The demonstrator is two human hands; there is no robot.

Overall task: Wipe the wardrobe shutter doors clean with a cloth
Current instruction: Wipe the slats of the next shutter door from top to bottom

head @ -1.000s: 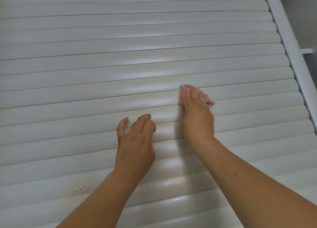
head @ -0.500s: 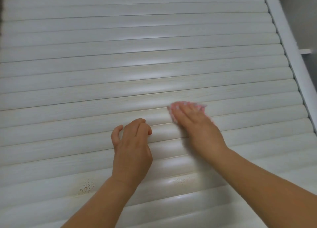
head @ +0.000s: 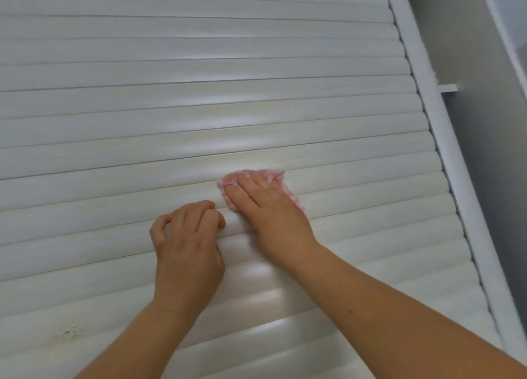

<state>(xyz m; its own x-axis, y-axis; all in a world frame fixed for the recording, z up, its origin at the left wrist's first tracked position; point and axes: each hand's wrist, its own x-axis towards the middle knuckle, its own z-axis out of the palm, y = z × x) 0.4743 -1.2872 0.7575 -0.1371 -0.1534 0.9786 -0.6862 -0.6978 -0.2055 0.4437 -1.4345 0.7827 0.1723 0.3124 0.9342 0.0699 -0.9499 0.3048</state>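
Observation:
The white slatted wardrobe shutter door [head: 171, 116] fills most of the view. My right hand [head: 271, 210] lies flat with straight fingers on a pink and white cloth [head: 273, 175], pressing it against a slat near the middle. Only the cloth's edges show around the fingers. My left hand [head: 186, 250] rests on the slats just left of it, fingers curled against the surface, holding nothing.
The door's white frame [head: 445, 150] runs down the right side, with a grey wall [head: 484, 122] beyond it. A patch of small dark specks [head: 68, 331] marks a slat at the lower left.
My right hand has slid the cloth down and to the left across the slats, turning its fingers leftward. My left hand has stayed in about the same place, fingers curling in more.

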